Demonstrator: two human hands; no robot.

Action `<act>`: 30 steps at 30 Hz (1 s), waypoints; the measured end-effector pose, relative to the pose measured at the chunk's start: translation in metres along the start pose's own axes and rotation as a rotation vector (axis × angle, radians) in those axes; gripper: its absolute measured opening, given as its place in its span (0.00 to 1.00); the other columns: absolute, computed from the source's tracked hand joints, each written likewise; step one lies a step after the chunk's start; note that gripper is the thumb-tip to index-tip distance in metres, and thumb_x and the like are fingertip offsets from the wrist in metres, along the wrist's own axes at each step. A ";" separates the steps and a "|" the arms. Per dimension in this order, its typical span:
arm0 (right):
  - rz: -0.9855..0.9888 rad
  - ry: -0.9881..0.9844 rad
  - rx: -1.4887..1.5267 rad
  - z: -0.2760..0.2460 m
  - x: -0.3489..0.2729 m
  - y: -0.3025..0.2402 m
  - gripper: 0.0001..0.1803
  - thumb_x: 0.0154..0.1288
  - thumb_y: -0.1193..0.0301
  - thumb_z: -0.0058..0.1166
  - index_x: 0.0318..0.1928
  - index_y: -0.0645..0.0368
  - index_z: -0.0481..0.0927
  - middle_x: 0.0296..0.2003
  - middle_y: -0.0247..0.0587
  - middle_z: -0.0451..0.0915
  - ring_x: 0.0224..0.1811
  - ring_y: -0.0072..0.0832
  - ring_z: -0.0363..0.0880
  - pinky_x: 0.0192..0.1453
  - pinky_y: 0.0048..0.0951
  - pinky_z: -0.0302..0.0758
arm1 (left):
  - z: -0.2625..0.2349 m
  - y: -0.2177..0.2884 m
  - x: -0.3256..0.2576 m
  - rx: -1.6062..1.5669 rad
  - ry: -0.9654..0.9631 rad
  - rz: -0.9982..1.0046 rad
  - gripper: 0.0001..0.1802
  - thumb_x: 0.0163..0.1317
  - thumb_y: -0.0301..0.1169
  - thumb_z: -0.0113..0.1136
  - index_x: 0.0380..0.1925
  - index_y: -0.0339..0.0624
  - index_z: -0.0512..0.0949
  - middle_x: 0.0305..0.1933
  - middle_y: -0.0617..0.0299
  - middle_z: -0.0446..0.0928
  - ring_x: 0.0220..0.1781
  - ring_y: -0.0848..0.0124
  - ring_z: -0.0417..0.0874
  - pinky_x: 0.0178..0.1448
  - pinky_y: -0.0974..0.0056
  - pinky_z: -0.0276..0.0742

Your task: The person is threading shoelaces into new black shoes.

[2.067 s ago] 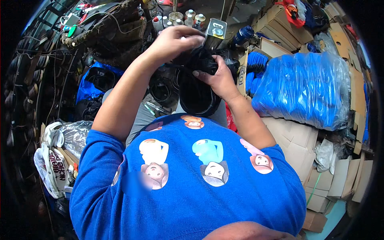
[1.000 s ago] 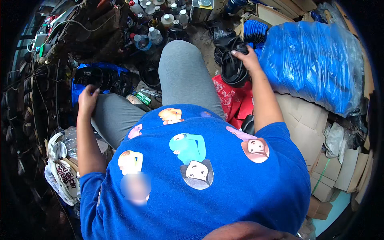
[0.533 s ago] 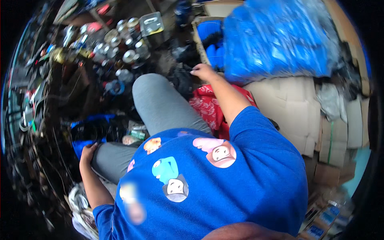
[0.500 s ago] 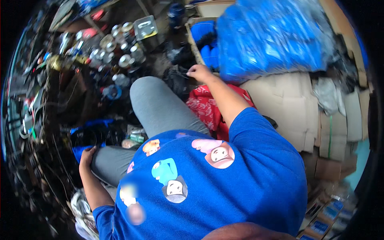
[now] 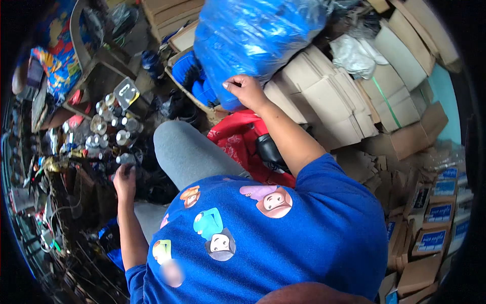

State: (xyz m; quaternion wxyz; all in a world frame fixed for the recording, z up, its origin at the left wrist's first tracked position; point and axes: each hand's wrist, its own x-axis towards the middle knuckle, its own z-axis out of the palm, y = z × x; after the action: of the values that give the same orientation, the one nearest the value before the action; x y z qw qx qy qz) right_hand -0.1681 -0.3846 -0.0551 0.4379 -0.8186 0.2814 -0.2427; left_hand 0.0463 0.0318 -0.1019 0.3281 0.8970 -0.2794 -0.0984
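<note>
My right hand (image 5: 246,92) is raised in front of a large clear plastic bag filled with blue things (image 5: 253,38). Its thumb and fingers are drawn together, and whatever may be between them is too small to make out. Below that forearm lies a red patterned cloth (image 5: 230,137) beside a glossy black rounded object (image 5: 271,151). My left hand (image 5: 125,183) hovers beyond my left thigh, close to several jars and bottles (image 5: 121,134). Its fingers are bent and their tips are hard to see.
Flattened cardboard (image 5: 324,96) is stacked on the right, with small printed boxes (image 5: 435,213) nearer me. Left of the bag stands an open carton with blue and black items (image 5: 192,76). A clear square container (image 5: 126,93) sits behind the jars. Cluttered cables (image 5: 55,223) fill the left side.
My left hand has lifted off my left knee and moved forward toward the jars. My right hand stays raised, now in front of the blue-filled bag. The view has turned rightward.
</note>
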 end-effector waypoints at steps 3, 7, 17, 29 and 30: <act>-0.145 0.130 -0.134 -0.042 -0.004 -0.008 0.11 0.61 0.67 0.59 0.39 0.62 0.84 0.36 0.39 0.82 0.42 0.21 0.78 0.47 0.25 0.72 | 0.019 0.078 0.032 -0.115 -0.087 0.125 0.10 0.55 0.26 0.61 0.37 0.34 0.79 0.37 0.50 0.79 0.37 0.57 0.80 0.44 0.60 0.74; -0.235 0.516 -0.077 -0.120 0.014 -0.024 0.09 0.59 0.73 0.59 0.41 0.61 0.82 0.36 0.34 0.81 0.39 0.22 0.77 0.46 0.24 0.72 | 0.035 0.153 0.048 -0.129 -0.217 0.382 0.09 0.53 0.25 0.61 0.35 0.35 0.78 0.36 0.48 0.77 0.39 0.52 0.79 0.44 0.58 0.74; 0.098 0.638 -0.922 -0.264 0.078 -0.099 0.15 0.61 0.68 0.50 0.47 0.59 0.77 0.44 0.49 0.80 0.47 0.44 0.78 0.53 0.39 0.74 | 0.048 0.172 0.038 -0.055 -0.315 0.493 0.08 0.52 0.28 0.62 0.32 0.36 0.79 0.35 0.49 0.78 0.41 0.51 0.79 0.46 0.55 0.74; 0.387 0.538 -1.093 -0.269 0.123 -0.099 0.17 0.65 0.60 0.46 0.49 0.52 0.81 0.48 0.52 0.80 0.52 0.42 0.79 0.53 0.41 0.76 | 0.046 0.162 0.024 -0.080 -0.310 0.520 0.07 0.52 0.26 0.62 0.31 0.35 0.80 0.35 0.49 0.78 0.39 0.53 0.80 0.45 0.56 0.76; 0.317 0.578 -1.080 -0.268 0.117 -0.100 0.17 0.64 0.60 0.48 0.48 0.52 0.81 0.45 0.54 0.81 0.50 0.41 0.81 0.51 0.41 0.77 | 0.045 0.163 0.024 -0.098 -0.311 0.520 0.07 0.52 0.26 0.62 0.31 0.36 0.80 0.34 0.49 0.78 0.39 0.53 0.80 0.45 0.56 0.76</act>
State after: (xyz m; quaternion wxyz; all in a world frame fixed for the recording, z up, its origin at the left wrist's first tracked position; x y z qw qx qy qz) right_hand -0.2315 -0.5735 0.1813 -0.1000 -0.7737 0.5892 -0.2100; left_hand -0.0216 -0.1081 -0.0316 0.3384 0.7528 -0.5413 -0.1607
